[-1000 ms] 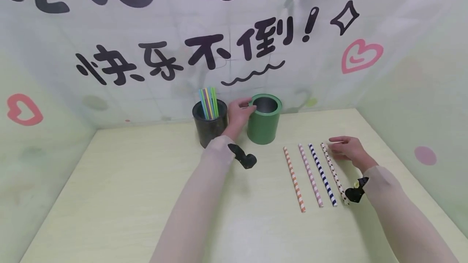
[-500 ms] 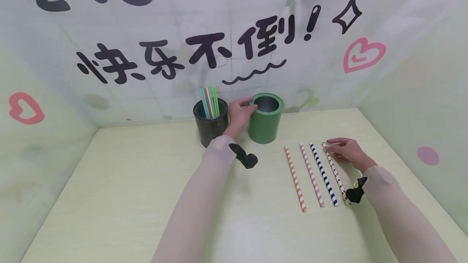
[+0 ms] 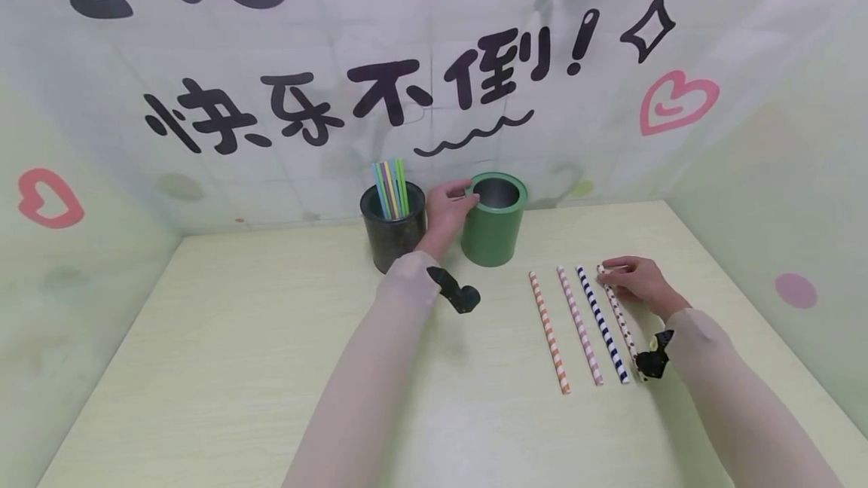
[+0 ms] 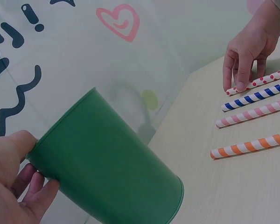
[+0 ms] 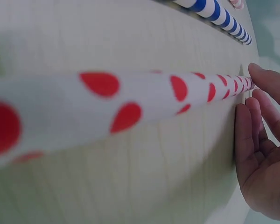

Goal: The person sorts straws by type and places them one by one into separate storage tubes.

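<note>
Two hands busy. Right hand (image 3: 637, 279): thumb and fingers pinching the dotted straw (image 3: 620, 318) at its far end. Left hand (image 3: 449, 208): thumb and fingers gripping the green cup (image 3: 491, 236) at the rim, on the side toward that hand; cup upright, mouth up.

Dotted straw runs from the right fingertips back toward the wrist, looks flat on the bench (image 3: 237, 322). Black wrist piece (image 3: 653, 360) sits over its near end in the head view; can't tell if they touch.

Step in hand reads as taking that straw. I'd set thumb and finger squarely on opposite sides, light pressure so the tube doesn't crush, tip up from the far end, watch wrist clearance. Left grip firm enough to stop the cup sliding, no tilt.

Left of the right hand, nearest first: blue straw (image 3: 602, 324), pink straw (image 3: 579, 326), orange straw (image 3: 549, 333). Blue is close; avoid sweeping that way.

Left of the left hand: black cup (image 3: 393, 241) with thin straws (image 3: 392, 190). Mind the left wrist near it.
</note>
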Demonstrator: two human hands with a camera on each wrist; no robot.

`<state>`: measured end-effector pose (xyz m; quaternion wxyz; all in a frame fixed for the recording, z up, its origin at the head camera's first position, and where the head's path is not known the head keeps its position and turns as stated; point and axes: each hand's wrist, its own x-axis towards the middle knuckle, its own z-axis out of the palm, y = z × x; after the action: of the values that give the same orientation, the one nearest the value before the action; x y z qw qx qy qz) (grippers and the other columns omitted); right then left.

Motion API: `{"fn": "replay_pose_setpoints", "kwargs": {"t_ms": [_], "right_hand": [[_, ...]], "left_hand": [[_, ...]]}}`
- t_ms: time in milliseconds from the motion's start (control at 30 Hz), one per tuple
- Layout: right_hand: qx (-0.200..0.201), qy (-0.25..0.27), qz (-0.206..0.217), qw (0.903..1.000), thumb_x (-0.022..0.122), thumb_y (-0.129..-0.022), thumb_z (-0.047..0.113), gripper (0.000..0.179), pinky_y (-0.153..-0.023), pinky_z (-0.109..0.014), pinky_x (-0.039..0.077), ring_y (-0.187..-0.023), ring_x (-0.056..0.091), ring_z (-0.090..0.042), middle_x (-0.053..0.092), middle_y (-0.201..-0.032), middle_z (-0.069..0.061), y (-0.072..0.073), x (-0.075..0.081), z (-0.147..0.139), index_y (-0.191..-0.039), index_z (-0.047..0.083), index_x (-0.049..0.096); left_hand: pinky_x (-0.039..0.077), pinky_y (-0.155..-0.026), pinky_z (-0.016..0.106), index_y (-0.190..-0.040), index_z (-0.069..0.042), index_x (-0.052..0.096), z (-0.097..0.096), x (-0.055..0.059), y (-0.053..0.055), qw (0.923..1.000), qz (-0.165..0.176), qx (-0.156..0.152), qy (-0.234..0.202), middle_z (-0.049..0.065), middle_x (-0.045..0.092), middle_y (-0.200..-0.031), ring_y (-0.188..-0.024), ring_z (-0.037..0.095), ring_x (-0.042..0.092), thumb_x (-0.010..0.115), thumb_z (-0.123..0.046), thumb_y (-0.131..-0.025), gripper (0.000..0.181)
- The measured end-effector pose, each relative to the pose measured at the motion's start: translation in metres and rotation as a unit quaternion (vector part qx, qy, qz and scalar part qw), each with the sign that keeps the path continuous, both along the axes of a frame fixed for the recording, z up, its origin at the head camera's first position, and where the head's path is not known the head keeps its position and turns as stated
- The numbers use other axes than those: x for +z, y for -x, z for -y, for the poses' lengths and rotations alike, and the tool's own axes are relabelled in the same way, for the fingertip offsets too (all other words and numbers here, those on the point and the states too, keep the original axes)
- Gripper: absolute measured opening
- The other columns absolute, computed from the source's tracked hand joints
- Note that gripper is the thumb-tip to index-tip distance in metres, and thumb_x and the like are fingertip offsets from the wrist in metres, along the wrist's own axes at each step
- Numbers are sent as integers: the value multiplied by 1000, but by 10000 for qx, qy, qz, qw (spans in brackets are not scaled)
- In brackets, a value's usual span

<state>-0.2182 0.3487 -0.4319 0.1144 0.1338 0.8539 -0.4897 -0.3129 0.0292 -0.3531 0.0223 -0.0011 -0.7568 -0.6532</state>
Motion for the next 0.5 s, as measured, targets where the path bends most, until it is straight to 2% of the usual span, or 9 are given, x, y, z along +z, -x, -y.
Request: {"fn": "replay_pose_setpoints", "kwargs": {"t_ms": [500], "right_hand": [[-27,71,87,9999,64,-86,18,53,-64,-22,52,-71,57,-10,60,-95,-5,1,2,1,-128,-8,43]], "left_hand": [[52,-78,26,-113,-4,64,-1,0,-1,10000,-43,38,63,13,62,-109,-101,21,57,67,-7,-81,32]]}}
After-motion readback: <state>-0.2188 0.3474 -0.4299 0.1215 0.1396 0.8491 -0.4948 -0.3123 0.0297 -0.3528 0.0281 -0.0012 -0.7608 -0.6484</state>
